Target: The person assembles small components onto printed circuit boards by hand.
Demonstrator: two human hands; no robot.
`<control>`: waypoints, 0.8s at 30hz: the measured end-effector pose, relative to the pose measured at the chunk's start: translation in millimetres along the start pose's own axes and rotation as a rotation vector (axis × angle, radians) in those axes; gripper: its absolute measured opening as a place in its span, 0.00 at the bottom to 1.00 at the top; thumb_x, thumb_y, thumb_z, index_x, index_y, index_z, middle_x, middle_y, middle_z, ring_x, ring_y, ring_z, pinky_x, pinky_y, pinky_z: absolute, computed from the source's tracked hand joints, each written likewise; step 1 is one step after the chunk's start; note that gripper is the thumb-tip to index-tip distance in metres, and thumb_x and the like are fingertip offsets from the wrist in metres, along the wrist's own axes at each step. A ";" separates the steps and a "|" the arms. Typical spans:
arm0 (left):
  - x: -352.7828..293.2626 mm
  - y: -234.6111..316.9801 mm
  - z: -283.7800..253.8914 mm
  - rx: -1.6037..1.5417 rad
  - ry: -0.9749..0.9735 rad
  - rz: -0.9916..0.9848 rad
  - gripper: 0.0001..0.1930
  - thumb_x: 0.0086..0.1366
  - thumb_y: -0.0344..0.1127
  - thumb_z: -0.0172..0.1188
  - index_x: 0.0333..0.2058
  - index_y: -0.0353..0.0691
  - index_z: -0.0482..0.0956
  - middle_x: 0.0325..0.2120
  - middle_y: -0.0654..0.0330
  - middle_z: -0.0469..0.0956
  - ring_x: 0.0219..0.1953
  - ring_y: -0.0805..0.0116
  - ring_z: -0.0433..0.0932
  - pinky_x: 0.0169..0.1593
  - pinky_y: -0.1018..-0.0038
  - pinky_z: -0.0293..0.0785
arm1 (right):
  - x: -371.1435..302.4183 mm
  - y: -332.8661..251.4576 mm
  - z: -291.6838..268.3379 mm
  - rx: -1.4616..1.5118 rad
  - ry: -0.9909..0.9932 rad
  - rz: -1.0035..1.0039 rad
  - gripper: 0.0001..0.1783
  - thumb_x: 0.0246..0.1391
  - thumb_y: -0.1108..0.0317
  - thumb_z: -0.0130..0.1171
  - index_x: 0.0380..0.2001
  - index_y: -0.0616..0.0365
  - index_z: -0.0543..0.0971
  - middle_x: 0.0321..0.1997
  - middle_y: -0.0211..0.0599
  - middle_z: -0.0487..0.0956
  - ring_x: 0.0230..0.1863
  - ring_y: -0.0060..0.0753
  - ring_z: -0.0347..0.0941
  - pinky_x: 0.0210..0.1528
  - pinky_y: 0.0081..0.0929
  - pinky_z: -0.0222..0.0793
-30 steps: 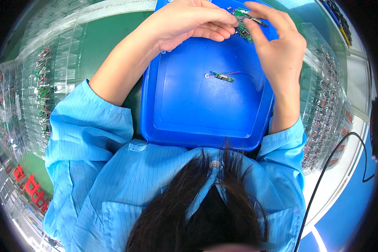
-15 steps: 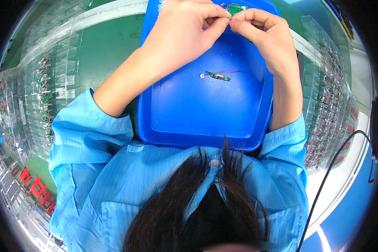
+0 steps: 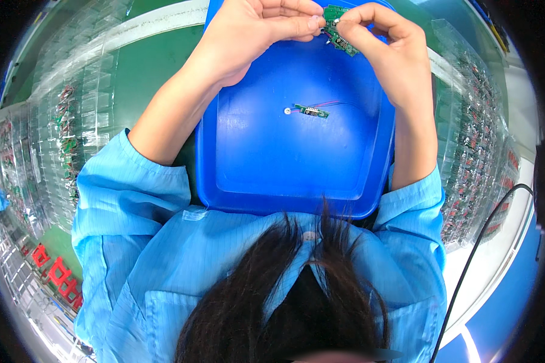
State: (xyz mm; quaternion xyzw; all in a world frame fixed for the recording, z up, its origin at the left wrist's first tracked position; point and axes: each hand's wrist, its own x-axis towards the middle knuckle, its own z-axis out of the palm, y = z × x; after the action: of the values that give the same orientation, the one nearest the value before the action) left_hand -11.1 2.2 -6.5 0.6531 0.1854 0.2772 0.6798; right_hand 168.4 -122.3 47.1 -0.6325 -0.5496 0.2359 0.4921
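My left hand (image 3: 251, 30) is over the far part of a blue plastic tray (image 3: 290, 199), its thumb and forefinger close together. Whatever it may pinch is too small to make out. Across from it, my right hand (image 3: 393, 54) is closed in a pinch, with a small silvery round part (image 3: 336, 22) at the thumb tip. Beside and below these fingertips show green circuit boards (image 3: 344, 45), partly hidden by the right hand. Nearer, a small green circuit board (image 3: 313, 111) lies alone in the tray, with thin red and dark wires and a round part (image 3: 287, 111) at its left.
Clear plastic trays (image 3: 66, 127) packed with wired parts stand at the left. More such trays (image 3: 475, 145) fill the right side. Red parts (image 3: 57, 272) sit at the lower left. A black cable (image 3: 475, 242) curves down at the right. The tray rests on a green surface (image 3: 157, 78).
My hands have drawn apart; the left has shifted a little leftward and away from the right fingertips. More of the circuit boards under the fingers now shows.
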 end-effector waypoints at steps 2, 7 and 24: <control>-0.4 2.3 4.0 -0.153 0.029 -0.059 0.10 0.67 0.30 0.66 0.44 0.34 0.86 0.38 0.55 0.87 0.40 0.68 0.85 0.49 0.73 0.81 | -2.7 -1.4 2.6 0.008 -0.001 -0.018 0.04 0.53 0.76 0.64 0.24 0.64 0.81 0.25 0.27 0.82 0.31 0.15 0.74 0.40 0.19 0.70; 4.6 -1.1 5.4 -0.493 -0.170 0.004 0.11 0.69 0.24 0.62 0.49 0.30 0.82 0.40 0.53 0.85 0.42 0.69 0.84 0.50 0.77 0.81 | 0.3 -3.7 3.8 -0.146 0.020 -0.077 0.04 0.51 0.76 0.64 0.25 0.64 0.81 0.25 0.31 0.83 0.31 0.17 0.75 0.41 0.21 0.71; -6.7 6.5 17.5 -0.323 0.013 -0.136 0.09 0.68 0.22 0.62 0.46 0.29 0.82 0.38 0.55 0.85 0.39 0.72 0.84 0.47 0.77 0.82 | -8.7 -17.9 15.7 -0.453 0.181 -0.287 0.05 0.42 0.76 0.68 0.23 0.59 0.80 0.26 0.37 0.80 0.35 0.40 0.74 0.41 0.34 0.69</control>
State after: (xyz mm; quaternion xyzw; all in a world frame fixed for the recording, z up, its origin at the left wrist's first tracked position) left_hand -6.5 -15.7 0.6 0.5197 0.1868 0.2608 0.7918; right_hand 144.5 -126.2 54.4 -0.6605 -0.6262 -0.0224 0.4136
